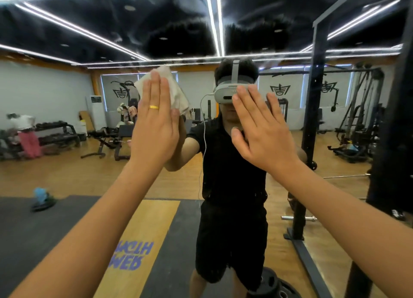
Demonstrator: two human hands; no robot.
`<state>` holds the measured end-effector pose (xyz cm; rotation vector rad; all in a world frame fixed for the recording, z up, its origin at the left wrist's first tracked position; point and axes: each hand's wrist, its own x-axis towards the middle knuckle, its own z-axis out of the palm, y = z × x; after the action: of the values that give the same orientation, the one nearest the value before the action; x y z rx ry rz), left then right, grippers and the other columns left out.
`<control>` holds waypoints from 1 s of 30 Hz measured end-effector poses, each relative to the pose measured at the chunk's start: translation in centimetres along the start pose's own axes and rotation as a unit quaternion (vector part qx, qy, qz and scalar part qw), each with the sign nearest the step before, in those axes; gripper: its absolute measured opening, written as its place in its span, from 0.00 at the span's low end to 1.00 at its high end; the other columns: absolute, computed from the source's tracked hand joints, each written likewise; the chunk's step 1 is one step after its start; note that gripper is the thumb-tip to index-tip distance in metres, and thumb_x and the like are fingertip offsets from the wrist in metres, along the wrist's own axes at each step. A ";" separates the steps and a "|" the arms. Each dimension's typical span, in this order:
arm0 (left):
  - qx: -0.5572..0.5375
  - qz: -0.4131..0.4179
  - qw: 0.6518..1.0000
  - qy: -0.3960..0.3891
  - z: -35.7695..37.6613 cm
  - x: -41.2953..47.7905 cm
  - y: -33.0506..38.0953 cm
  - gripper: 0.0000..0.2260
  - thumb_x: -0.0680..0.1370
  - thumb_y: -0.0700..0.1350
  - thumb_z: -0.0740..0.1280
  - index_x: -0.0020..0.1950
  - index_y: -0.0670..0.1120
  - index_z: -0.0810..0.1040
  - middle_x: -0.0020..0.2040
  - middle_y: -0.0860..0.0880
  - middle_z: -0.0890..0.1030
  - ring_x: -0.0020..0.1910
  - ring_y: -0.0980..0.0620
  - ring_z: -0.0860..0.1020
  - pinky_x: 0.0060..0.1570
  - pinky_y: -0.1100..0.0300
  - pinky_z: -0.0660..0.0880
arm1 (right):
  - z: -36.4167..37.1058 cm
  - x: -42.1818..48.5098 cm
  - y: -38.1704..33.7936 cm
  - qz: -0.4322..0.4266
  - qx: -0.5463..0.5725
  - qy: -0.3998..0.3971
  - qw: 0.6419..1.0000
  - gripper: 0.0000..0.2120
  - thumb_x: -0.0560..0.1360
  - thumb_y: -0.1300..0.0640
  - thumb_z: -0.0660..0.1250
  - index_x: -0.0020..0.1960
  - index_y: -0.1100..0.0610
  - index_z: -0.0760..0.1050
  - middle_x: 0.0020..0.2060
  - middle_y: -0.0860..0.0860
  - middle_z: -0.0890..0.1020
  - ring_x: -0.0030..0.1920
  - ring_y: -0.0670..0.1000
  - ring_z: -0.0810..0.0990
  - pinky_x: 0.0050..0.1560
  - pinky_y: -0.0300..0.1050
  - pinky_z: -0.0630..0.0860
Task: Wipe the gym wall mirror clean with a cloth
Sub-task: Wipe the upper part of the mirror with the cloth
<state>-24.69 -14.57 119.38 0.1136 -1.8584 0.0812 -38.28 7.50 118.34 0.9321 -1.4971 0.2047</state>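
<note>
Head view facing the wall mirror (58,170). Centre-left of the frame, the left hand (154,123) presses a pale cloth (177,94) flat on the glass, its fingers (153,89) straight and together, with 1 yellow ring (154,107). The cloth shows above and to the right of the fingertips. Centre-right, the right hand (261,132) is raised palm-forward, fingers straight and slightly apart; whether it touches the glass cannot be told. A black rack upright (393,119) fills the right edge.
</note>
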 end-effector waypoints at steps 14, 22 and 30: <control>-0.018 0.062 0.997 0.032 -0.8 2.2 -3.6 0.25 0.88 0.45 0.51 0.83 0.36 0.51 0.84 0.37 0.50 0.84 0.41 0.48 0.83 0.49 0.46 | 1.8 2.7 -8.0 0.000 0.055 -0.002 0.998 0.31 0.81 0.53 0.62 0.82 0.60 0.60 0.82 0.57 0.60 0.83 0.57 0.55 0.82 0.62 0.49; -0.037 0.037 0.997 0.049 -2.1 5.8 -5.3 0.26 0.88 0.48 0.50 0.84 0.39 0.50 0.85 0.40 0.51 0.84 0.43 0.48 0.82 0.46 0.50 | 2.6 2.5 -8.6 0.007 0.035 0.022 0.999 0.30 0.81 0.53 0.62 0.81 0.61 0.62 0.81 0.58 0.61 0.82 0.58 0.57 0.81 0.63 0.52; -0.041 0.033 0.998 0.042 -1.3 2.4 -6.1 0.26 0.89 0.48 0.50 0.85 0.41 0.49 0.85 0.42 0.49 0.83 0.49 0.44 0.82 0.45 0.50 | 2.6 2.4 -8.7 0.012 0.039 0.026 0.999 0.30 0.81 0.54 0.62 0.81 0.61 0.62 0.81 0.58 0.62 0.82 0.58 0.57 0.81 0.63 0.53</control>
<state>-23.39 -20.58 122.07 -0.0082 -1.7781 0.0544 -34.33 -0.85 116.58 0.9645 -1.4627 0.3052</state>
